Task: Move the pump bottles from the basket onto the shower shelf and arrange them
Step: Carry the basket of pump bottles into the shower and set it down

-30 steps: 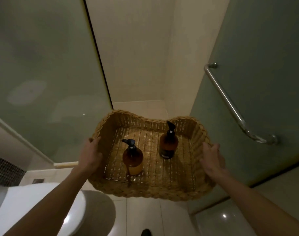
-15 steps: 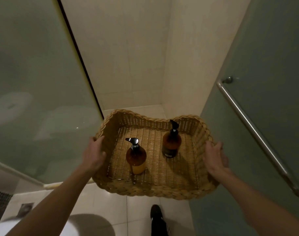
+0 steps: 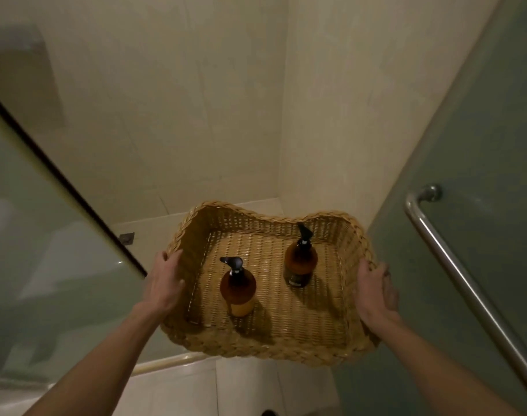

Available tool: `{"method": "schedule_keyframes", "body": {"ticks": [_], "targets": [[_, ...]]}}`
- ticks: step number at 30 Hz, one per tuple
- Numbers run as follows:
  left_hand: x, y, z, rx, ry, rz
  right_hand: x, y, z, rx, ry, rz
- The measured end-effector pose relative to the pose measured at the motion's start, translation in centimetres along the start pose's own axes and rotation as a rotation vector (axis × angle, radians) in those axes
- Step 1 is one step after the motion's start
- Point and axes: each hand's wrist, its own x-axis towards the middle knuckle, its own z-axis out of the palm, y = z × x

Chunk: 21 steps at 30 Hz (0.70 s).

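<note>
I hold a woven wicker basket (image 3: 274, 348) in mid-air at the shower entrance. My left hand (image 3: 163, 282) grips its left wall and my right hand (image 3: 374, 288) grips its right wall. Two amber pump bottles with black pumps stand upright inside. The nearer bottle (image 3: 237, 291) is left of centre, its nozzle pointing left. The farther bottle (image 3: 300, 261) stands toward the back right. A recessed niche (image 3: 19, 70) shows dimly in the tiled wall at the upper left, blurred behind glass.
A frosted glass panel (image 3: 40, 265) with a dark edge stands at the left. At the right is a glass door (image 3: 481, 205) with a steel bar handle (image 3: 454, 265). Beige tiled walls meet in a corner ahead. A floor drain (image 3: 127, 238) lies on the shower floor.
The view has tilted up and moved forward into the shower opening. The toilet at lower left has left the frame. The basket stays in both hands, bottles unmoved inside.
</note>
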Motion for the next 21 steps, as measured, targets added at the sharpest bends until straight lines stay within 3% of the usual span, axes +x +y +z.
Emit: {"method": "schedule_keyframes", "body": {"ticks": [14, 21], "targets": [[11.0, 2.9, -0.7, 0.046, -0.002, 0.058, 9.2, -4.2, 0.1, 0.028, 0.002, 0.012], [16.7, 3.9, -0.6, 0.024, -0.020, 0.007, 13.9, -7.0, 0.2, 0.032, 0.006, 0.051]]}}
